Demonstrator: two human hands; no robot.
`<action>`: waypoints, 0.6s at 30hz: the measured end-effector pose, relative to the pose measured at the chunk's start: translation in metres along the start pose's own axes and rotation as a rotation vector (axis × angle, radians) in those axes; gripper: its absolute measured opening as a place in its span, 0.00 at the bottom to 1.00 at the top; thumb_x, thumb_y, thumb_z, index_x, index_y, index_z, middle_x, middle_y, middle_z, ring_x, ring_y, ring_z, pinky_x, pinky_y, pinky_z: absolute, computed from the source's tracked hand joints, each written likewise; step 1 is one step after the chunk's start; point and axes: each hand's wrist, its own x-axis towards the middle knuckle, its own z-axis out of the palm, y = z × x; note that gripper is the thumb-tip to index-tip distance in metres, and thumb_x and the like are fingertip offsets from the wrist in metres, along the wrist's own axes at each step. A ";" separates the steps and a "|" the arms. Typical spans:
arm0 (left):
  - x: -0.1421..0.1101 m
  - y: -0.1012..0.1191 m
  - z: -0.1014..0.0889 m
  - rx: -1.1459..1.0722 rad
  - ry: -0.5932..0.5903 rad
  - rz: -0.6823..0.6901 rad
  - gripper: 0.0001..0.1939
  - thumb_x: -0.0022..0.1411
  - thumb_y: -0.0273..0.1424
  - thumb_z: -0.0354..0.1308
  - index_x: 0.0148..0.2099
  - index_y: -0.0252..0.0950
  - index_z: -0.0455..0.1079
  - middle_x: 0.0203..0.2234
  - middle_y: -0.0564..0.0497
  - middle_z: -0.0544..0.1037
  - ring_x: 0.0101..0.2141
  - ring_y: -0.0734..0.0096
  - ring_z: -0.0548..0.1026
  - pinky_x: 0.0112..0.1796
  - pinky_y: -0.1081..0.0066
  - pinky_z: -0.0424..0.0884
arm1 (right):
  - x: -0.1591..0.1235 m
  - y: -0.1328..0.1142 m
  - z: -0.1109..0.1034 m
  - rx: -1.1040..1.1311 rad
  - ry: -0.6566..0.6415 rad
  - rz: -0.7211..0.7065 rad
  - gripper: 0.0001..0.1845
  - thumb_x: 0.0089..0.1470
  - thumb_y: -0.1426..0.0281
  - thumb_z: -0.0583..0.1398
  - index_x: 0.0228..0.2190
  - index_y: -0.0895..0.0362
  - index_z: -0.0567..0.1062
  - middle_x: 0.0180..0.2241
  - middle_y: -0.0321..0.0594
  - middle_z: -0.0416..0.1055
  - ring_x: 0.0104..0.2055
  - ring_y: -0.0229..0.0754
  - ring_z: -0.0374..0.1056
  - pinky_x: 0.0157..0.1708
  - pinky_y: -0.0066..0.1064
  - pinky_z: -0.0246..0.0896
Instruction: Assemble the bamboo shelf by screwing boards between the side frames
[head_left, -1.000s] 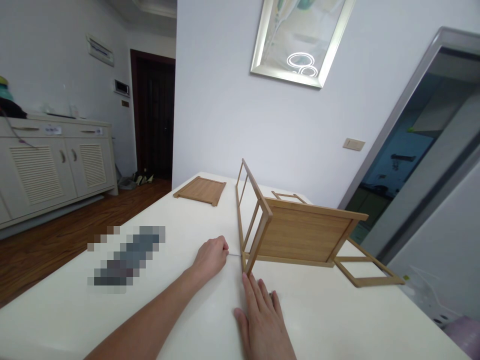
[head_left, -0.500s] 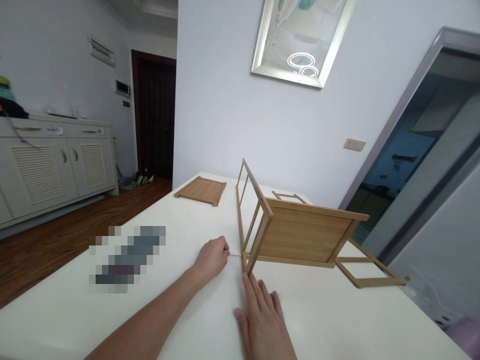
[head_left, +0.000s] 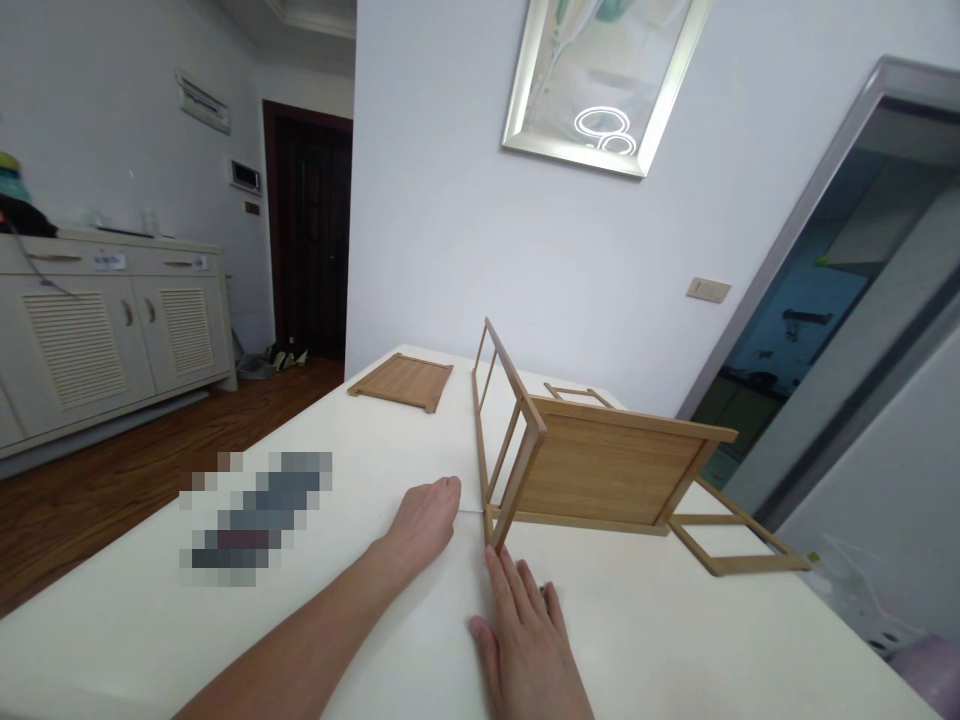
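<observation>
A partly built bamboo rack [head_left: 600, 470] lies on its side on the white table [head_left: 360, 440], its ladder-like end frame [head_left: 501, 430] tilted up. My left hand [head_left: 421, 520] rests on the table just left of that frame's near corner, fingers pressed together on a thin metal rod [head_left: 469, 509] that reaches to the corner. My right hand [head_left: 525, 640] lies flat and open on the table, its fingertips touching the frame's near foot.
A loose bamboo board [head_left: 402, 381] lies at the table's far left. A second ladder frame [head_left: 731, 540] lies flat at the right, joined to the rack. A pixelated patch [head_left: 255, 515] covers something on the table's left. Beyond are a white sideboard [head_left: 105, 330] and a wall.
My left hand's fingers have straightened from a curled fist toward the frame's corner. The right hand and the rack have not moved.
</observation>
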 end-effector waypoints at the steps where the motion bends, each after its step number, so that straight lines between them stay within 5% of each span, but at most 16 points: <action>1: 0.000 0.000 0.000 -0.002 0.002 -0.001 0.10 0.62 0.21 0.49 0.42 0.35 0.69 0.39 0.42 0.78 0.41 0.58 0.77 0.39 0.65 0.65 | 0.000 0.001 0.003 -0.008 0.021 -0.007 0.32 0.65 0.59 0.48 0.66 0.53 0.49 0.65 0.42 0.52 0.63 0.60 0.57 0.55 0.59 0.59; 18: 0.003 -0.002 -0.001 -0.083 0.083 -0.062 0.07 0.58 0.24 0.52 0.35 0.37 0.70 0.31 0.46 0.79 0.35 0.61 0.77 0.35 0.68 0.64 | -0.003 0.006 0.010 0.045 0.112 -0.013 0.33 0.64 0.57 0.49 0.67 0.47 0.46 0.63 0.36 0.57 0.62 0.56 0.60 0.55 0.53 0.60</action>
